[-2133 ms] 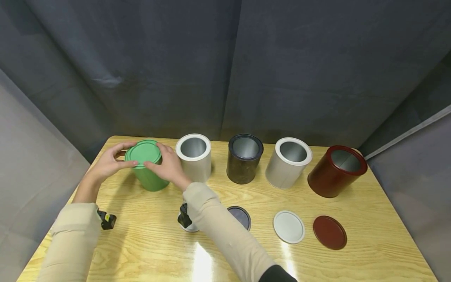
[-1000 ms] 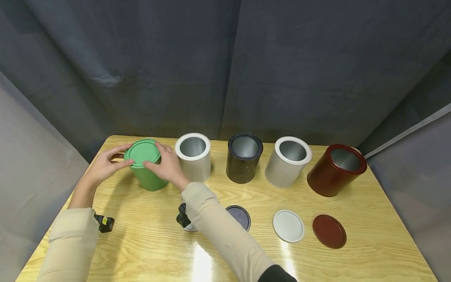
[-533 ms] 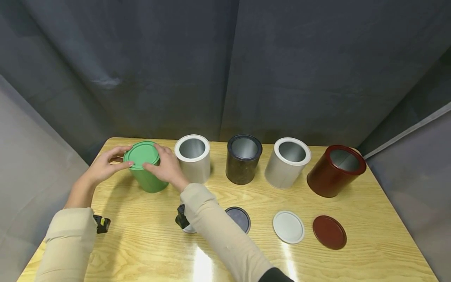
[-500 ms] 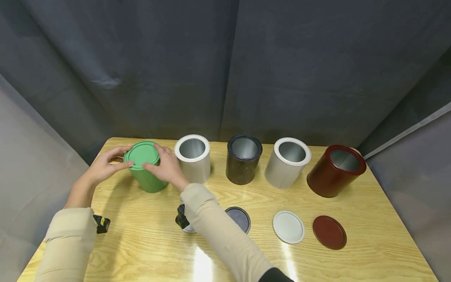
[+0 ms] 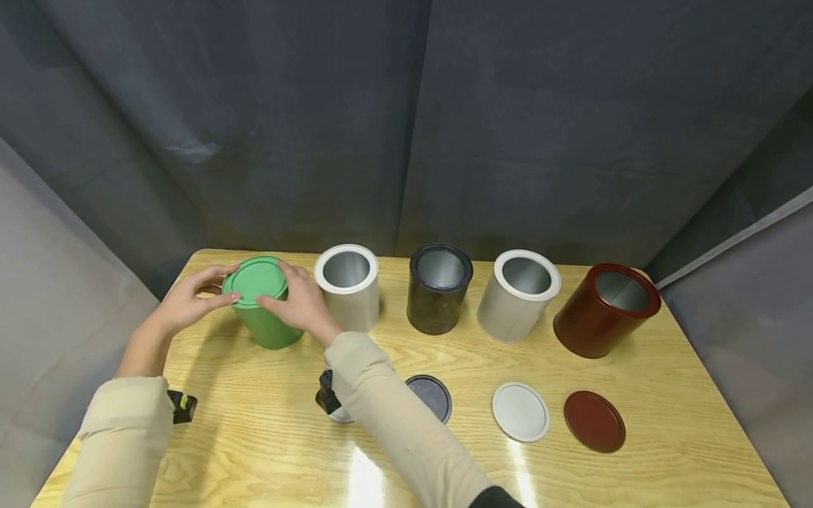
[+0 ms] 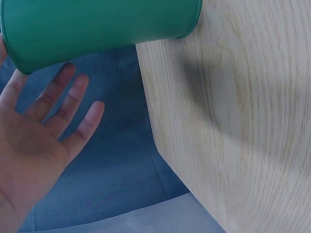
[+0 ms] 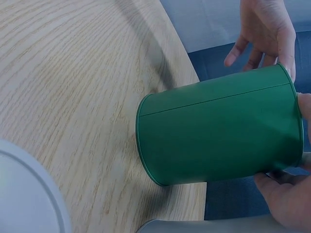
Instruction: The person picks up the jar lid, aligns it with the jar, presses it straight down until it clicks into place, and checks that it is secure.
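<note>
A green can (image 5: 273, 328) stands upright at the table's left end, with a green lid (image 5: 256, 277) on its top. My left hand (image 5: 190, 300) holds the lid's left edge between thumb and forefinger. In the left wrist view, the other fingers (image 6: 65, 114) of that hand are spread, away from the can's side. From the right, my right hand (image 5: 301, 300) grips the same lid, thumb at the near edge and fingers at the far edge. The right wrist view shows the can's side (image 7: 218, 131) with both hands at its lidded end.
Right of the green can stand uncovered cans: white (image 5: 358, 303), black (image 5: 437, 303), another white (image 5: 508, 310), and dark red (image 5: 591, 324). In front lie a black lid (image 5: 432, 395), a white lid (image 5: 521, 411), a dark red lid (image 5: 594, 421), and a white lid (image 5: 341, 415) partly under my right wrist camera.
Both hands stay on the green lid. My left wrist and forearm have shifted slightly left, and my right hand has moved a little left. The other cans and lids have not moved.
</note>
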Available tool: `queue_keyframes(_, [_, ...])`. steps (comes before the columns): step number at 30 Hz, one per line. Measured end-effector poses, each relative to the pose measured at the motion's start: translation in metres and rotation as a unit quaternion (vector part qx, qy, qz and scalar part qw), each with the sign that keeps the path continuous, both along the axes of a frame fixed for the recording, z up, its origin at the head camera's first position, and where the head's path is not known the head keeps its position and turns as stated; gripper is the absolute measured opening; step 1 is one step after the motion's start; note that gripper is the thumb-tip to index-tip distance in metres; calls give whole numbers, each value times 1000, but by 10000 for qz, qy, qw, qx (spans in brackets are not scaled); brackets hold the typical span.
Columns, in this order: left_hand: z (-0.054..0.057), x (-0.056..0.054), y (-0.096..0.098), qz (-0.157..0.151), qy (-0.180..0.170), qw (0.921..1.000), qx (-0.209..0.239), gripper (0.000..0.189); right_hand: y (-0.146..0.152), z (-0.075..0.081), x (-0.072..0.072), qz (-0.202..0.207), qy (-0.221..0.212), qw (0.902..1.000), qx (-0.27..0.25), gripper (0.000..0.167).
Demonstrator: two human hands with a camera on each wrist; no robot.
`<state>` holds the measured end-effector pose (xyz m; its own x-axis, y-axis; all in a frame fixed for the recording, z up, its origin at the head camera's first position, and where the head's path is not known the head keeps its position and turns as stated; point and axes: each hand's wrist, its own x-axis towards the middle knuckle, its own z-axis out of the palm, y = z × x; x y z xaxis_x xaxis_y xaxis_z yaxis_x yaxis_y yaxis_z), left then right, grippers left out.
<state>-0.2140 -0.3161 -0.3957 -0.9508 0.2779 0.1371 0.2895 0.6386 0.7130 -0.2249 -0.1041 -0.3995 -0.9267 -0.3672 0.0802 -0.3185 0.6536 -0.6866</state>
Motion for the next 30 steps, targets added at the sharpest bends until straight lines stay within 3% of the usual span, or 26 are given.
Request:
queue_keyframes(15, [1, -4, 4, -549, -291, 9964, 584, 57, 1, 3, 3, 125, -145, 9998, -27, 71])
queue_keyframes(30, [3, -7, 6, -266, -664, 9952, 671, 59, 0, 2, -2, 41, -48, 9999, 131, 72])
